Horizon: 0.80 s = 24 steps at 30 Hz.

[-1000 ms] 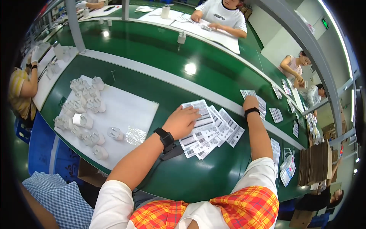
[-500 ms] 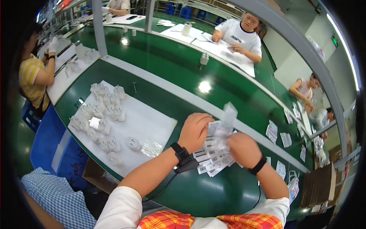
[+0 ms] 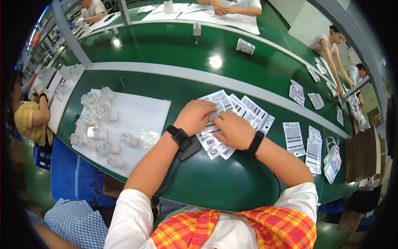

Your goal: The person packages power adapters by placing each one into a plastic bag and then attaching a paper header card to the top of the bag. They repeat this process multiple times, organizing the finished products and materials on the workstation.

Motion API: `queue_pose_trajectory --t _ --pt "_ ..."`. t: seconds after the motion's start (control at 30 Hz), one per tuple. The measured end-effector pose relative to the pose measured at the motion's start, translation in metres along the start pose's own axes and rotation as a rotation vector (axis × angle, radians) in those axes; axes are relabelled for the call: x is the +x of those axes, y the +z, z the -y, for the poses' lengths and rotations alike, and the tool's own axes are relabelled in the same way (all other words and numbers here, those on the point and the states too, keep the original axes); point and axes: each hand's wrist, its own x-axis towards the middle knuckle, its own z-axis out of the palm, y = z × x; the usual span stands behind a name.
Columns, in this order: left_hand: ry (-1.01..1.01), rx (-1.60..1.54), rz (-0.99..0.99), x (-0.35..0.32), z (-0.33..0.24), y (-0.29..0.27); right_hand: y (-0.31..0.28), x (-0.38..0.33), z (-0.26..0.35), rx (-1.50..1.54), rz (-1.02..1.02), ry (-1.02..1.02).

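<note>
Several flat white packets (image 3: 253, 113), black-printed, fan out at frame centre; our left hand (image 3: 197, 117) lies over them, fingers close together; our right hand (image 3: 234, 129) curls, whether pinching we cannot tell.

2 wearer's hands (image 3: 235, 130), 1 cardboard stack (image 3: 362, 154)

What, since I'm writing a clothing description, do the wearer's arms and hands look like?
The left hand and right hand are ungloved. Short white sleeves show on both arms. A black strap with a squarish face circles one wrist, the left; a black band, the other.
</note>
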Motion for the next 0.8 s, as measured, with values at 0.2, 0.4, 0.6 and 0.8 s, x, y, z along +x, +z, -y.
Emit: queue_pose_trajectory --t 0.2,0.4,0.6,0.8 --pt "-0.034 0.052 0.083 -0.005 0.011 0.002 0.01 0.014 0.0 0.069 0.097 0.003" --pt "-0.172 0.117 0.183 -0.006 0.011 0.005 -0.001 0.018 0.005 0.16 0.424 -0.046" --pt "-0.116 0.201 0.228 -0.026 -0.001 -0.001 -0.03 -0.051 0.026 0.16 0.395 0.017" --pt "0.078 0.381 -0.006 -0.033 -0.012 0.008 -0.085 0.025 0.076 0.22 0.568 -0.084"
